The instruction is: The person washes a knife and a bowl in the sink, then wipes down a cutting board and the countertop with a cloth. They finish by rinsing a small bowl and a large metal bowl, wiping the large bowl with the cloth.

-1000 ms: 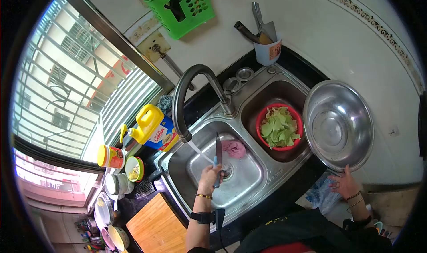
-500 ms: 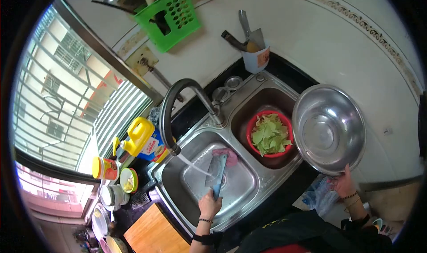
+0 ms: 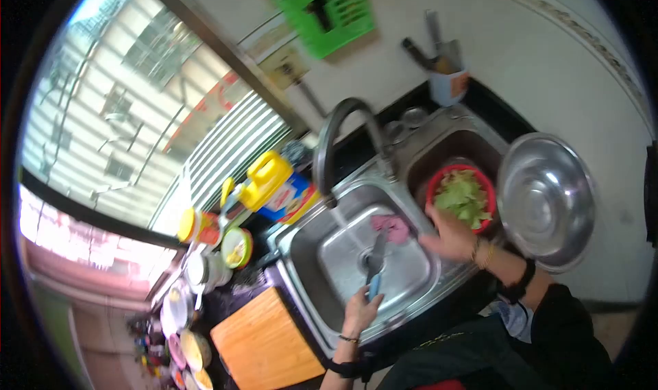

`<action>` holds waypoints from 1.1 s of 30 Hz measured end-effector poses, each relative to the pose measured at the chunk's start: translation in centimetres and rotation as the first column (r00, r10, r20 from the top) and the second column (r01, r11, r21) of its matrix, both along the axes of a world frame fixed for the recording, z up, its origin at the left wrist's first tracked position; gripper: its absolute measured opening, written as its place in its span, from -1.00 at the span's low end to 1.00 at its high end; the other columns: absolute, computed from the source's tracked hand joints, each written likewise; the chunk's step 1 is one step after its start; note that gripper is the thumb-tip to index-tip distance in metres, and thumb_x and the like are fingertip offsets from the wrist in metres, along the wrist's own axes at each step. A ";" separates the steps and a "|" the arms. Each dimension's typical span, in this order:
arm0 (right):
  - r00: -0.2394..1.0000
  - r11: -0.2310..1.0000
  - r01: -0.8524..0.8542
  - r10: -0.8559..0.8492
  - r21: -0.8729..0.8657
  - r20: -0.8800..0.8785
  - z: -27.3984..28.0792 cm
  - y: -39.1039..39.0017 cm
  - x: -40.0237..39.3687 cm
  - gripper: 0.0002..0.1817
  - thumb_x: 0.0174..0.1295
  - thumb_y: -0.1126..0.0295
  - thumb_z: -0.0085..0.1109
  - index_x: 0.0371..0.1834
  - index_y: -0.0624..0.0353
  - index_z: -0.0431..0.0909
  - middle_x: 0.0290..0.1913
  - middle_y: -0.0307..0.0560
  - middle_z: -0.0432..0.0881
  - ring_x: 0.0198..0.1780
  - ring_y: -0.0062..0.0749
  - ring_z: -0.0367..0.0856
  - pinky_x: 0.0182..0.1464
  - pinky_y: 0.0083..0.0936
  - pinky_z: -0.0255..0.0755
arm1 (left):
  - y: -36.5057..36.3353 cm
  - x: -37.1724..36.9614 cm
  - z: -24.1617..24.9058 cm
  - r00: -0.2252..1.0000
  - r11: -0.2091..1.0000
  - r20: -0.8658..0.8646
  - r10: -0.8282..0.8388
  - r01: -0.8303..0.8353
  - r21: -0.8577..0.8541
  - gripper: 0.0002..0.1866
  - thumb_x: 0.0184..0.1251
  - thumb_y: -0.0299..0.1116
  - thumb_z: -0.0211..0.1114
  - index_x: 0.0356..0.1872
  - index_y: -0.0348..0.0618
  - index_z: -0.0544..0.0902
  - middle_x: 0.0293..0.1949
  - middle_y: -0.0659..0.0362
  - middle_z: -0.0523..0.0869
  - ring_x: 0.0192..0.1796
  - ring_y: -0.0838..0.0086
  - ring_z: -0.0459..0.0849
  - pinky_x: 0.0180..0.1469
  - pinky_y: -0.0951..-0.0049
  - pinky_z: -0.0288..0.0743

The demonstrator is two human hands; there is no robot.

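My left hand [image 3: 361, 310] is closed round the blue handle of a knife [image 3: 375, 258], whose blade points away from me over the left sink basin [image 3: 329, 253]. A crumpled pink piece [image 3: 391, 227] lies in that basin near the blade's tip; whether it is meat or cloth I cannot make out. Water runs from the curved tap [image 3: 327, 150] into the same basin. My right hand [image 3: 450, 238] is open and empty above the divider, fingers stretched out, in front of a red basket [image 3: 489, 188] of green leaves [image 3: 462, 197] in the right basin.
A steel bowl [image 3: 545, 201] stands right of the sink. Left are a wooden cutting board [image 3: 267, 338], a yellow-and-blue jug [image 3: 277, 188] and several bowls [image 3: 195, 349]. Behind, a white holder [image 3: 449, 88] carries knives; a green basket [image 3: 329, 16] hangs on the wall.
My right hand has left the steel bowl and moved left to the sink divider. The knife has turned in my left hand, its blade now seen more edge-on. The whole view has shifted.
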State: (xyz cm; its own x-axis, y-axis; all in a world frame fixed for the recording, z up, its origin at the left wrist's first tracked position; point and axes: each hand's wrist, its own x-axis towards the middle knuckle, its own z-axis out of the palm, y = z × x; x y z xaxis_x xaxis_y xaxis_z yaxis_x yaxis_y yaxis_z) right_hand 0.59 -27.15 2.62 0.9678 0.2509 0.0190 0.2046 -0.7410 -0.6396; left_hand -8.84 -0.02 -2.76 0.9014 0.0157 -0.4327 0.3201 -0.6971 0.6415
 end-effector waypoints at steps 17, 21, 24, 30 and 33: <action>0.990 0.931 0.111 -0.071 -0.349 0.126 -6.5 0.3 25.8 -0.67 0.04 0.47 0.00 -0.07 0.23 0.41 0.04 0.10 0.35 0.10 -0.03 0.33 0.07 -0.19 0.31 | 2.9 -5.7 4.0 0.794 0.306 -0.508 0.332 -0.601 -0.739 -0.78 0.30 -0.31 0.05 -0.18 -0.26 0.43 -0.50 0.18 0.54 -0.61 0.59 0.44 -0.53 0.63 0.34; 0.984 0.940 0.106 -0.054 -0.325 0.167 -4.8 0.0 22.3 -0.52 0.01 0.43 0.05 0.08 0.24 0.33 0.07 0.16 0.35 0.10 0.00 0.34 0.09 -0.20 0.31 | 2.2 -4.5 2.7 0.814 0.019 -0.537 0.222 -0.554 -0.832 -0.72 0.29 -0.33 0.06 -0.08 -0.30 0.38 -0.36 0.06 0.59 -0.45 0.42 0.54 -0.31 0.49 0.45; 0.940 0.929 0.171 -0.054 -0.329 0.337 -4.7 0.0 18.9 -0.46 -0.03 0.39 0.08 0.11 0.24 0.30 0.05 0.20 0.37 0.06 0.04 0.37 0.09 -0.21 0.32 | 1.7 -3.6 2.3 0.802 -0.037 -0.581 0.139 -0.582 -0.812 -0.73 0.27 -0.34 0.08 -0.10 -0.29 0.40 -0.24 0.01 0.59 -0.30 0.35 0.57 -0.18 0.41 0.48; 0.839 0.851 -0.525 0.514 -0.010 -0.179 0.3 3.3 4.0 -0.52 -0.09 0.24 0.20 -0.04 0.15 0.43 -0.10 0.10 0.50 -0.14 -0.10 0.54 -0.08 -0.33 0.41 | 1.5 -3.2 0.1 0.777 -0.161 -0.628 0.036 -0.616 -0.771 -0.72 0.19 -0.34 0.17 -0.12 -0.26 0.46 -0.05 -0.05 0.54 0.01 0.21 0.51 0.13 0.09 0.32; 0.633 0.704 -0.672 0.707 0.230 -0.314 -1.0 5.3 -4.5 -0.15 -0.05 0.07 0.30 0.30 -0.01 0.08 0.00 0.06 0.48 -0.16 -0.22 0.58 -0.14 -0.36 0.47 | 0.4 -2.8 0.6 0.778 -0.244 -0.628 -0.022 -0.613 -0.751 -0.68 0.18 -0.32 0.15 -0.08 -0.26 0.45 0.09 -0.07 0.44 0.18 0.11 0.35 0.25 -0.02 0.15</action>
